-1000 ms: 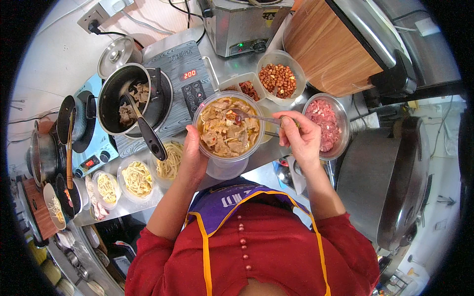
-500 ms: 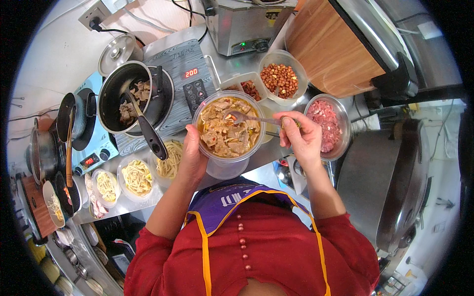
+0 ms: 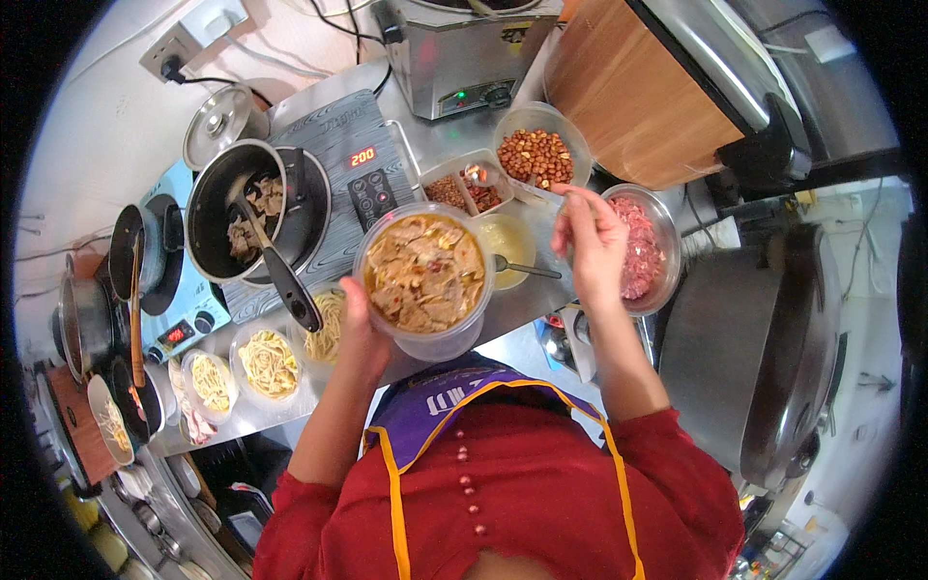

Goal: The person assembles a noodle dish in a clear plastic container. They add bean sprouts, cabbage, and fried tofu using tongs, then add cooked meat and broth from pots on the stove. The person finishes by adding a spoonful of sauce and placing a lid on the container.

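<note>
My left hand is closed round the near-left side of a clear round tub, held above the counter. Sliced cooked meat in brown sauce nearly fills it. My right hand is to the right of the tub, fingers pinched on the handle of a spoon. The spoon reaches left toward a divided seasoning box with dried chillies and brown grains in its compartments; its bowl end is hard to make out. Behind the tub's right side, a bowl of pale yellow seasoning has a dark-handled spoon in it.
Peanuts fill a tub at the back; raw meat lies in a metal bowl to the right. On the left, a black pan with meat and a ladle sits by an induction cooker. Noodle tubs line the front edge.
My right hand has lifted the spoon out of the tub of meat and carried it up toward the seasoning box. The tub has moved slightly left and nearer to me.
</note>
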